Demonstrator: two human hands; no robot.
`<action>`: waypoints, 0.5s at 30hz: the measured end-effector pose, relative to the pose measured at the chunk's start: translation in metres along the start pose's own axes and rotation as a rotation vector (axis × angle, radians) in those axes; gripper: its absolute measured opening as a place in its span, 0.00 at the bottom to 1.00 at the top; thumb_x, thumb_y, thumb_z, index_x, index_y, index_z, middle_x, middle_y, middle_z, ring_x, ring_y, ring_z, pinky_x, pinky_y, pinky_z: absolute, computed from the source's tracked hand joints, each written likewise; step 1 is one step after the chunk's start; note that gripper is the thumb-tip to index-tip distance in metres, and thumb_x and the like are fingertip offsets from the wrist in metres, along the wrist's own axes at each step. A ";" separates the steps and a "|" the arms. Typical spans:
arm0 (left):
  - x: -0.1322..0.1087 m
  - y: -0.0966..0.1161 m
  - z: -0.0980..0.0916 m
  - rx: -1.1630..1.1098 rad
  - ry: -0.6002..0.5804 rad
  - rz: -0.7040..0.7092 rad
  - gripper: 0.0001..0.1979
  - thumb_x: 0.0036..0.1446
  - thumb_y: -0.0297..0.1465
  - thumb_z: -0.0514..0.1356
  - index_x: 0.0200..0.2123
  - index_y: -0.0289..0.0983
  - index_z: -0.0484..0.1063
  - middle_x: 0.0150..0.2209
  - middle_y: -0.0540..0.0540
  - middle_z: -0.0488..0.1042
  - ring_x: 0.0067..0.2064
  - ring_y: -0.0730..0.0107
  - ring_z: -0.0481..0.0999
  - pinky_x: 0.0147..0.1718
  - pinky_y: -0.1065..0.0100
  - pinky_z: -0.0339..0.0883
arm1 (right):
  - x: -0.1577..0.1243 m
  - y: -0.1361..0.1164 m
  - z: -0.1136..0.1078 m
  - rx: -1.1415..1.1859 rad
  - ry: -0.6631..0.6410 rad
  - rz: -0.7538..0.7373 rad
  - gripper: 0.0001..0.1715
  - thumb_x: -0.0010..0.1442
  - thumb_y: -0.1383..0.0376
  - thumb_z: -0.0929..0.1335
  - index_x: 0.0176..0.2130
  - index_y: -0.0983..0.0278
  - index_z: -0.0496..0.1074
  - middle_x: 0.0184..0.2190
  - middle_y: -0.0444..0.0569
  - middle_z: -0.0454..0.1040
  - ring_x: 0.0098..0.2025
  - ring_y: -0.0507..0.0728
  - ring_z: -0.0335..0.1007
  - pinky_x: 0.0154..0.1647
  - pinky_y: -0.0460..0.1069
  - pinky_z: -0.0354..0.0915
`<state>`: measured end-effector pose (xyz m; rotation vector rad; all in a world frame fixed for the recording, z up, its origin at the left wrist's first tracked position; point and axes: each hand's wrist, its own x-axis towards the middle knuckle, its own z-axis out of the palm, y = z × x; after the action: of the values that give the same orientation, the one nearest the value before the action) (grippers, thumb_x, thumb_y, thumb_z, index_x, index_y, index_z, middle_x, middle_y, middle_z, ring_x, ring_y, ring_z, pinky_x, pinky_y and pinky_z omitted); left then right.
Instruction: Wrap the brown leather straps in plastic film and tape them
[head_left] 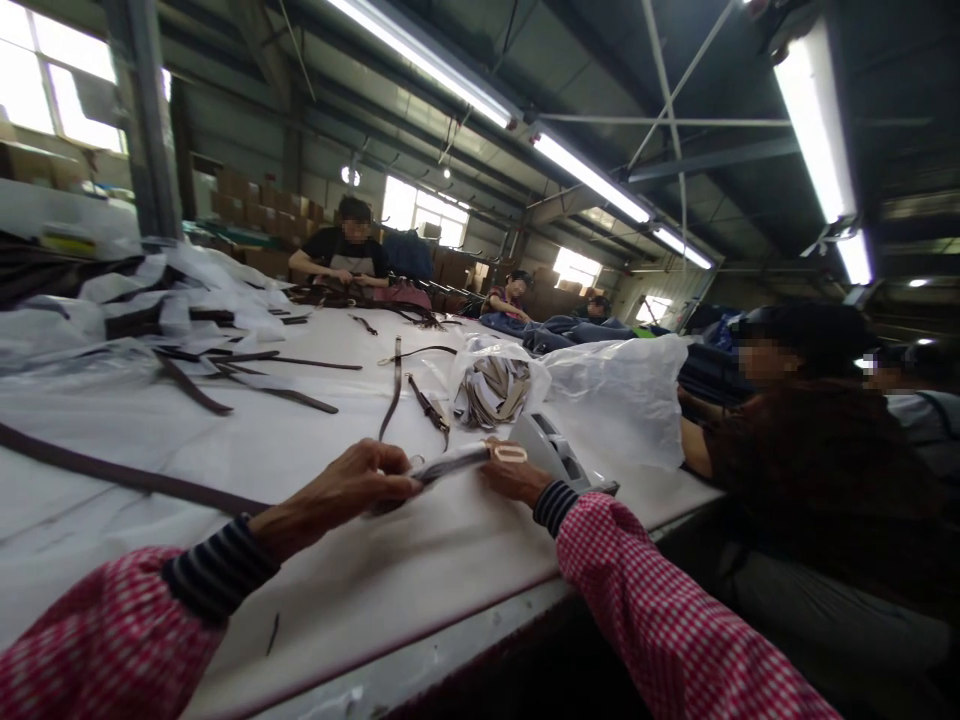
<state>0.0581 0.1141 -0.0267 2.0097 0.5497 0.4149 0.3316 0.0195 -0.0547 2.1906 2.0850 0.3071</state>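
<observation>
My left hand (337,490) and my right hand (514,472) meet above a white-covered table (322,590), both gripping a narrow grey-beige strap (450,462). A pale oval buckle (511,453) sits on the strap's end by my right fingers. Just past my right hand lies a grey plastic device (551,448), its exact kind unclear. A clear plastic bag (491,390) of folded beige straps stands ahead of my hands. Loose brown leather straps (395,400) lie near it, and a long one (127,475) stretches left of my left hand.
More brown straps and white wrapping (135,310) pile up on the table's left. A white sack (619,400) bulges at its right. A seated co-worker (795,450) is close on the right, others work farther along, and cardboard boxes (259,205) are stacked behind.
</observation>
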 end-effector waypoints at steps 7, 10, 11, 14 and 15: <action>0.009 0.005 -0.035 -0.546 0.194 -0.038 0.19 0.47 0.44 0.71 0.29 0.33 0.77 0.27 0.49 0.73 0.31 0.68 0.66 0.33 0.66 0.56 | 0.004 -0.011 -0.002 0.045 0.000 0.062 0.14 0.68 0.61 0.71 0.48 0.69 0.75 0.48 0.53 0.76 0.49 0.60 0.76 0.51 0.59 0.73; 0.009 0.002 -0.037 -0.602 0.202 -0.021 0.20 0.48 0.44 0.71 0.32 0.32 0.79 0.30 0.47 0.75 0.33 0.66 0.68 0.34 0.65 0.59 | 0.004 -0.016 -0.001 0.112 0.066 0.156 0.15 0.68 0.59 0.70 0.49 0.68 0.74 0.48 0.53 0.76 0.48 0.60 0.76 0.51 0.59 0.73; 0.008 0.002 -0.036 -0.620 0.203 -0.019 0.20 0.47 0.44 0.71 0.32 0.32 0.79 0.30 0.46 0.76 0.33 0.65 0.69 0.35 0.64 0.60 | 0.004 -0.017 -0.002 0.143 0.096 0.186 0.15 0.68 0.59 0.70 0.48 0.67 0.74 0.48 0.52 0.76 0.48 0.60 0.75 0.51 0.59 0.72; 0.009 0.002 -0.034 -0.674 0.188 -0.011 0.21 0.46 0.45 0.72 0.31 0.31 0.79 0.31 0.44 0.77 0.34 0.62 0.71 0.35 0.63 0.63 | 0.002 -0.019 -0.007 0.277 0.207 0.259 0.09 0.68 0.62 0.69 0.41 0.66 0.75 0.42 0.50 0.77 0.45 0.58 0.74 0.50 0.57 0.70; 0.009 0.002 -0.033 -0.691 0.176 -0.006 0.21 0.46 0.46 0.72 0.31 0.31 0.79 0.31 0.43 0.78 0.34 0.61 0.72 0.35 0.63 0.64 | 0.000 -0.019 -0.010 0.338 0.252 0.276 0.08 0.68 0.64 0.69 0.37 0.66 0.75 0.38 0.50 0.77 0.43 0.58 0.73 0.48 0.56 0.68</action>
<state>0.0493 0.1425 -0.0091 1.3146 0.4397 0.6775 0.3107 0.0200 -0.0486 2.7798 2.0803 0.2825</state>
